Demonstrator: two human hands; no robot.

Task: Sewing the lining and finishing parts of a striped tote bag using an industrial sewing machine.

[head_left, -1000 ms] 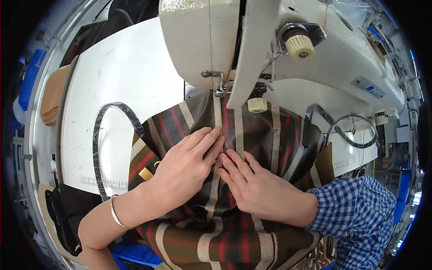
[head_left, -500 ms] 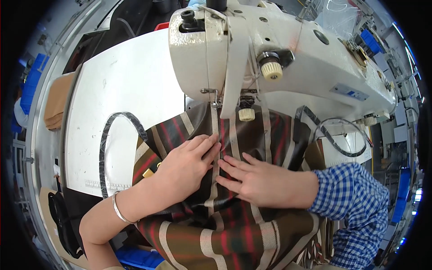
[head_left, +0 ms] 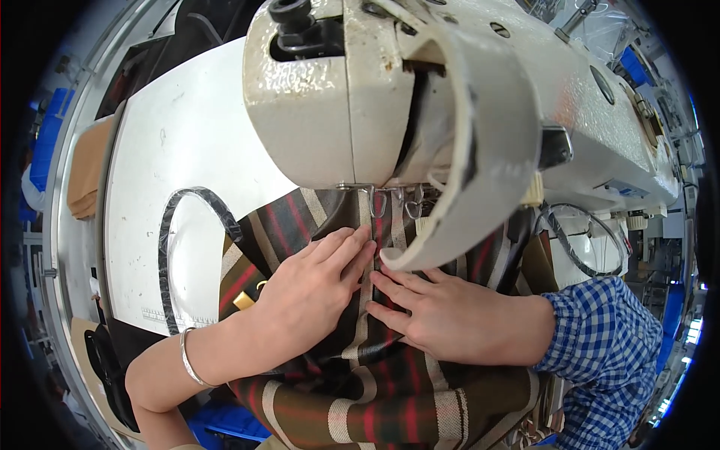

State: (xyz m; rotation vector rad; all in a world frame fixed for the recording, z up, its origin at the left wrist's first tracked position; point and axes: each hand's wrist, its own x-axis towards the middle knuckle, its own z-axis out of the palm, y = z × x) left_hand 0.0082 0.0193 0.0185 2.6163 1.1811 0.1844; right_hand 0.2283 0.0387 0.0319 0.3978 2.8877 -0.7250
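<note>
My left hand [head_left: 318, 279] lies on the dark striped fabric [head_left: 397, 405], fingers extended close together beside a pale stripe below the presser foot. My right hand [head_left: 450, 315] rests flat on the same fabric, fingers spread, tips just right of my left hand's. The fabric runs under the white sewing machine [head_left: 300, 127]; a curved pale strap [head_left: 495, 150] on the machine hangs in front of the foot and hides part of it.
A white worktable [head_left: 172, 135] with a ruler strip carries a dark looped band [head_left: 174, 210]; another loop [head_left: 570, 255] lies at the right. Brown folded material [head_left: 90, 172], blue bins [head_left: 49, 135] and black pieces [head_left: 112, 375] are around the edges.
Since half a second ago the machine head and its strap appear larger and lower in view, the strap covering more. My right hand sits slightly lower and further right in view.
</note>
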